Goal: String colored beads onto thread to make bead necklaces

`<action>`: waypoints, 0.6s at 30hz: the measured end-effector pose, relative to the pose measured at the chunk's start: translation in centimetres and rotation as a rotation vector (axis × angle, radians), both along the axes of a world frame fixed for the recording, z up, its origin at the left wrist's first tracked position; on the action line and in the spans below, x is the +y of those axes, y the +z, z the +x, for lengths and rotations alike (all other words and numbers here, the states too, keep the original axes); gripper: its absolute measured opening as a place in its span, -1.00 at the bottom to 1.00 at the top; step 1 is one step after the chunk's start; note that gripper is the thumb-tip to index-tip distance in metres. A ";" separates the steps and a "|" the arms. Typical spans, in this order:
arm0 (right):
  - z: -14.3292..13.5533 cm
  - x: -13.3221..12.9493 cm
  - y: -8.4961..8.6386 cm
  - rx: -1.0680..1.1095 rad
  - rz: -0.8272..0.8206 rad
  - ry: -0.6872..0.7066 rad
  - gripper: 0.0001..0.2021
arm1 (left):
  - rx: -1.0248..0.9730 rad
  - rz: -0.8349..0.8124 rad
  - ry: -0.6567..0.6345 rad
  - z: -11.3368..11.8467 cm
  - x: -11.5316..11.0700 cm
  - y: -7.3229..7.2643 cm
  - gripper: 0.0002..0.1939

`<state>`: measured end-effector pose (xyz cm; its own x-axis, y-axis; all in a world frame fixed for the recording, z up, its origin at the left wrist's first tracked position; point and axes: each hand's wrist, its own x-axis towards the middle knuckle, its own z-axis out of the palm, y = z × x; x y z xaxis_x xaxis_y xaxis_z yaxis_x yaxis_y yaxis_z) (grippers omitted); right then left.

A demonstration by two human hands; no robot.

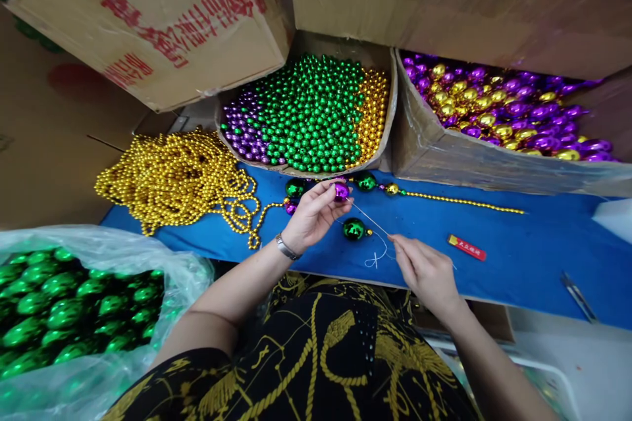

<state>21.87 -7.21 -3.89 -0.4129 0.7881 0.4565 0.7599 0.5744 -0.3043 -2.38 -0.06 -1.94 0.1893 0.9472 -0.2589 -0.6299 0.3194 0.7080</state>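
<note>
Soft, muted light; glints on green beads (311, 118)

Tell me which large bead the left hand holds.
The purple bead pinched by the left hand, thread stretched from it to the right hand; the large green beads nearby are not held.

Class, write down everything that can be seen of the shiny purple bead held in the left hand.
The shiny purple rounded bead has a smooth, mirror-like surface with bright highlights and looks like metallic-coated plastic. The left hand grips it between thumb and fingers, which hide part of its outline. It is held over the blue table covering. A thin pale strand runs from beside it to the right hand; whether the strand passes through the bead cannot be told.
</note>
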 end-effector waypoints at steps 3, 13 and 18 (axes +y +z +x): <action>0.0 -0.1 0.1 -0.139 0.101 -0.037 -0.76 | 0.019 0.024 0.047 0.2 -0.1 0.0 -0.62; 0.2 -0.3 0.2 -0.226 0.176 -0.047 -0.78 | 0.019 -0.030 0.048 1.0 -1.2 -0.1 -0.64; -0.1 -0.5 0.0 -0.260 0.198 -0.045 -0.80 | 0.093 0.078 0.019 2.1 -2.6 -0.6 -0.56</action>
<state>21.79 -7.67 -3.84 -0.5027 0.7145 0.4866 0.8233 0.5674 0.0173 -0.23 -2.62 -2.54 0.1499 0.9683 -0.2000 -0.5657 0.2499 0.7858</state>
